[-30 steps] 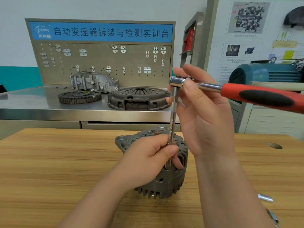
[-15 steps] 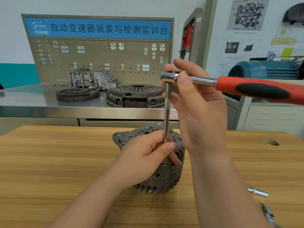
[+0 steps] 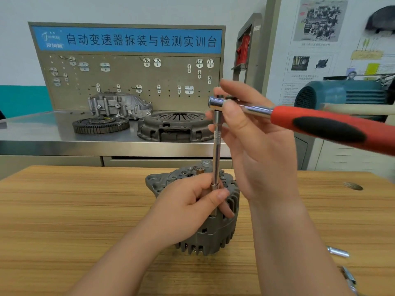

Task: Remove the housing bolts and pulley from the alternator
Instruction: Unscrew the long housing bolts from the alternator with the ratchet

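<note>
The alternator (image 3: 213, 236) stands mid-table. Little has changed: the left hand (image 3: 188, 208) still pinches the extension (image 3: 216, 154) upright on it, and the right hand (image 3: 256, 150) holds the ratchet (image 3: 320, 127) head, handle toward three o'clock. The bolt is probably still in.

There's one alternator (image 3: 213, 236), one ratchet (image 3: 320, 127), left hand (image 3: 188, 208) plus right hand (image 3: 256, 146), two metal bits (image 3: 338, 252), one flywheel (image 3: 100, 124), one clutch cover (image 3: 175, 127), one casing (image 3: 119, 105).

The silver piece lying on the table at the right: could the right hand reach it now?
Probably not at once: the right hand grips the ratchet. Only bare table surrounds the silver piece, so it looks reachable once freed.
</note>
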`<act>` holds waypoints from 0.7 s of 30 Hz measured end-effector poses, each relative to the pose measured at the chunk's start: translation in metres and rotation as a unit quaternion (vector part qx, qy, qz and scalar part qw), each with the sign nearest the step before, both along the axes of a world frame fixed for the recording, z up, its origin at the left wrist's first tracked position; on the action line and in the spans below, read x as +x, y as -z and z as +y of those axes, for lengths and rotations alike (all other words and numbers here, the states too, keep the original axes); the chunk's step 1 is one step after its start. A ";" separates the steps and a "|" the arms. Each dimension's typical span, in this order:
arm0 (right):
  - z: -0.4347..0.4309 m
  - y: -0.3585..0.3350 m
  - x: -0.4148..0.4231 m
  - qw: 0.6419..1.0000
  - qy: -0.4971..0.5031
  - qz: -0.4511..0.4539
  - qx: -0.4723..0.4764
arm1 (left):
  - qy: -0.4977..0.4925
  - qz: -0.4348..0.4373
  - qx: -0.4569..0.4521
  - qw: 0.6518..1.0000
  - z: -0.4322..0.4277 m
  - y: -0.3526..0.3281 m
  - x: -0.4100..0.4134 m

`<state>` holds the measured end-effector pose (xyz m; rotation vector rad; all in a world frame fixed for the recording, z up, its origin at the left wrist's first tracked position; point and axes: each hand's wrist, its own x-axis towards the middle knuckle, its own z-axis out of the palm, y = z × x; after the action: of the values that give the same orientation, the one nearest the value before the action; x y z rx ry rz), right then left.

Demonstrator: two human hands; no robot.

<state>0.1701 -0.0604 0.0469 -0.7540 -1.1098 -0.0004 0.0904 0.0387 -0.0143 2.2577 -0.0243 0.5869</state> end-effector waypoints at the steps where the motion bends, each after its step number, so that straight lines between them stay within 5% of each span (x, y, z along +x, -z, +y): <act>1: 0.001 0.001 0.000 1.000 0.010 -0.007 -0.003 | 0.003 -0.001 -0.003 1.000 0.000 0.000 0.000; 8: 0.005 0.002 -0.005 0.981 -0.147 0.123 -0.009 | 0.036 -0.014 -0.035 0.999 0.002 -0.001 -0.004; 15: 0.002 0.000 -0.003 0.999 -0.036 0.027 -0.012 | 0.001 -0.002 -0.004 1.000 -0.001 -0.001 -0.001; 21: 0.007 0.002 -0.006 0.983 -0.152 0.107 -0.011 | 0.024 -0.022 -0.030 0.999 0.002 0.000 -0.002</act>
<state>0.1643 -0.0536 0.0453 -0.5835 -1.0095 0.3442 0.0884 0.0410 -0.0146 2.1790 -0.0817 0.6036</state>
